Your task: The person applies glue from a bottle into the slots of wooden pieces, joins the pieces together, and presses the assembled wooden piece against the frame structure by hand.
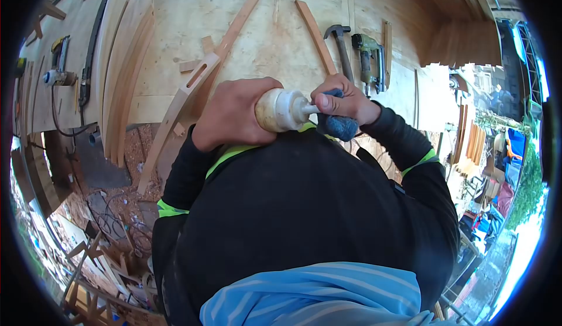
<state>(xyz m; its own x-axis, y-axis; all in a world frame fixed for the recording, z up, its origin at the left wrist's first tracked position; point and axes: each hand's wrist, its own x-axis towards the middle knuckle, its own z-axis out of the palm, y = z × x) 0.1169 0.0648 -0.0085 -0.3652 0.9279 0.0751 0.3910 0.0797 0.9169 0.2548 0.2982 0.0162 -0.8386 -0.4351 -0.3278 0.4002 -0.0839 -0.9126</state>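
Cloth (pixel 316 294), blue and striped, hangs nearest us at the bottom of the frame. In the middle, our left hand (pixel 240 112) wraps its fingers around a bottle (pixel 281 110); our right hand (pixel 348 100) grips a dark rag (pixel 338 128) at the nozzle. Farther off, we see slotted wood (pixel 177 110) at upper left, and a hammer (pixel 344 54) at upper right on the bench (pixel 275 45).

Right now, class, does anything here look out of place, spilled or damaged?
The floor looks untidy: loose cables lie in tangled loops at lower left, a possible trip hazard. The slotted wooden piece juts past the edge of the bench. I see no spill around the bottle.
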